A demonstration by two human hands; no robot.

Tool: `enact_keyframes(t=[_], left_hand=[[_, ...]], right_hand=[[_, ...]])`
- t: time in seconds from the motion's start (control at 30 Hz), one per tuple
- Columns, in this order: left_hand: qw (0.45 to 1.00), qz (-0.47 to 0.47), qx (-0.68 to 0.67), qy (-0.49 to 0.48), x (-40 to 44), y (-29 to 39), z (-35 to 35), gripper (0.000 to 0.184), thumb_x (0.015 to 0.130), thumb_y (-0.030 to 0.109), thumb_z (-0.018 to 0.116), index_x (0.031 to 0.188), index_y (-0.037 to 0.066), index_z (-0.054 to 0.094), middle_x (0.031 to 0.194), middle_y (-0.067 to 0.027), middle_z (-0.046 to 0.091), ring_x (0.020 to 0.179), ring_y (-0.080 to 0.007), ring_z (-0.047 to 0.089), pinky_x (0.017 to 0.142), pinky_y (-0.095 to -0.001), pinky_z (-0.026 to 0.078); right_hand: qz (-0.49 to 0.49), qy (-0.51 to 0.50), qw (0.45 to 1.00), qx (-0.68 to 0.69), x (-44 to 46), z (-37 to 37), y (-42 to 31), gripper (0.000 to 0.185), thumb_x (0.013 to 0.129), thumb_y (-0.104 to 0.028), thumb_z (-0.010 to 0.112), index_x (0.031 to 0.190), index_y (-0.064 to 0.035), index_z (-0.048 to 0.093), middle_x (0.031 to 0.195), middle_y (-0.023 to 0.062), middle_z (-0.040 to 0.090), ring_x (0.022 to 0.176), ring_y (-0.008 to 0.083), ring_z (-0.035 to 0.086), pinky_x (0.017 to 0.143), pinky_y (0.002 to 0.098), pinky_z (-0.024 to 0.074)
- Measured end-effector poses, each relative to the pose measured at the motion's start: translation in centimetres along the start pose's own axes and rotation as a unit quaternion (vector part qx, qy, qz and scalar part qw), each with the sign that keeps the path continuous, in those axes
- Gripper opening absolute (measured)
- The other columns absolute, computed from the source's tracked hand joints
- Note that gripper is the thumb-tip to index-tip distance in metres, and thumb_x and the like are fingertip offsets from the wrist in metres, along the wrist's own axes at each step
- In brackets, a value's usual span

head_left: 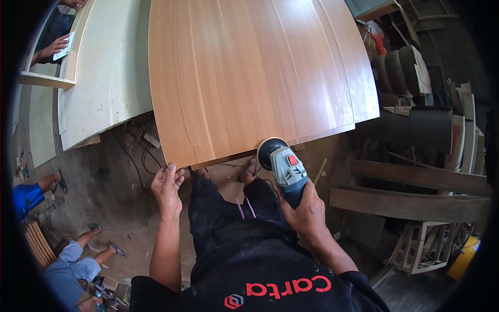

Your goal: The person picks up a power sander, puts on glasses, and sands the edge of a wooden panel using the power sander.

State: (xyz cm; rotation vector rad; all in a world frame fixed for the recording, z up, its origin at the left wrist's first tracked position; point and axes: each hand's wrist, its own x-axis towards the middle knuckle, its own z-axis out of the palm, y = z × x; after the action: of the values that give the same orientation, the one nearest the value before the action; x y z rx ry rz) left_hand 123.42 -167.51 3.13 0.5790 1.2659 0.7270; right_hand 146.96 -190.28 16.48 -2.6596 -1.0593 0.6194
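A large wood-grain panel (pixel 228 83) lies flat in front of me, its near edge facing my body. My right hand (pixel 306 210) is wrapped around the dark handle of a grey angle grinder (pixel 289 169) with a red switch. The round disc (pixel 271 151) on the grinder's head is at the panel's near edge; I cannot tell whether it touches or spins. At the panel's near left corner, my left hand (pixel 167 188) pinches the edge between thumb and fingers.
A pale board (pixel 106 78) lies left of the panel. Beyond it, another person's hand (pixel 54 48) holds something white. Other people's legs (pixel 86 249) show at lower left. Curved wooden pieces (pixel 410 203) and a wooden frame (pixel 423 247) stand on the right. Cables (pixel 136 161) hang below.
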Motion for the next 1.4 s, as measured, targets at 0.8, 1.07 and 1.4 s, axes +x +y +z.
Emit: enact_keyframes(t=[0.8, 1.07, 1.4], left_hand=[[1.0, 0.003, 0.017, -0.018, 0.1, 0.1, -0.6, 0.024, 0.098, 0.023, 0.075, 0.11, 0.003, 0.069, 0.097, -0.007, 0.072, 0.085, -0.0136, 0.069, 0.076, -0.0222, 0.051], [1.0, 0.003, 0.023, 0.005, -0.1, -0.1, -0.3, 0.025, 0.099, 0.025, 0.075, 0.112, 0.004, 0.069, 0.098, -0.0069, 0.073, 0.086, -0.0142, 0.07, 0.077, -0.0228, 0.051], [0.988, 0.077, 0.116, 0.059, 0.1, -1.3, -0.6, 0.045, 0.099, 0.028, 0.073, 0.131, -0.001, 0.061, 0.12, -0.0151, 0.068, 0.105, -0.0238, 0.067, 0.092, -0.0338, 0.051]], right_hand=[[-0.021, -0.023, 1.0, -0.002, 0.5, 0.1, -0.7, 0.07, 0.083, -0.024, 0.08, 0.136, 0.0071, 0.047, 0.105, 0.0232, 0.066, 0.078, 0.0389, 0.07, 0.064, 0.0431, 0.0563], [-0.008, 0.003, 1.0, 0.003, 1.1, -1.2, 3.3, 0.071, 0.084, -0.026, 0.078, 0.137, 0.0074, 0.046, 0.104, 0.0228, 0.066, 0.076, 0.0385, 0.069, 0.061, 0.0427, 0.0553], [0.05, 0.045, 0.997, 0.031, 2.2, -4.2, 7.3, 0.063, 0.085, -0.022, 0.079, 0.132, 0.0077, 0.05, 0.101, 0.0258, 0.068, 0.075, 0.0425, 0.07, 0.064, 0.0466, 0.0554]])
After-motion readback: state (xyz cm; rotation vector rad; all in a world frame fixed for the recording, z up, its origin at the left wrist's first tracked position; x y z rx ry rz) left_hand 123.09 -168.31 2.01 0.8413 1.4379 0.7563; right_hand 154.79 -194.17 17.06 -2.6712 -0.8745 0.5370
